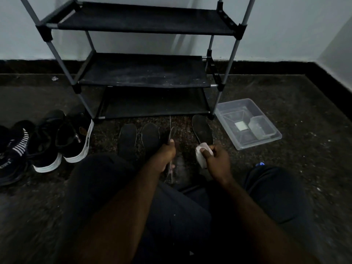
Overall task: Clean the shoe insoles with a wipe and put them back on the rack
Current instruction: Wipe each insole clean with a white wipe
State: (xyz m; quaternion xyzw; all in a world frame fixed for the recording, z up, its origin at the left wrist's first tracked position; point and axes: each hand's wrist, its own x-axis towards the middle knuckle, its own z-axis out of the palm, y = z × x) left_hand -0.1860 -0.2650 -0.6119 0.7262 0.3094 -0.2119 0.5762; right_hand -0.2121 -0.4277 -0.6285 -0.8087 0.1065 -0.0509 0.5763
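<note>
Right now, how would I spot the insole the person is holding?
Start at the black shoe rack against the wall and look at the floor before its bottom shelf. The held insole is in the left hand, with flat insoles either side. Unlike those, it is turned edge-on, a thin sliver.

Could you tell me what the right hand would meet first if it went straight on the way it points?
Probably the floor insole just beyond its wipe; the right hand may pass above it, since depth is unclear.
</note>
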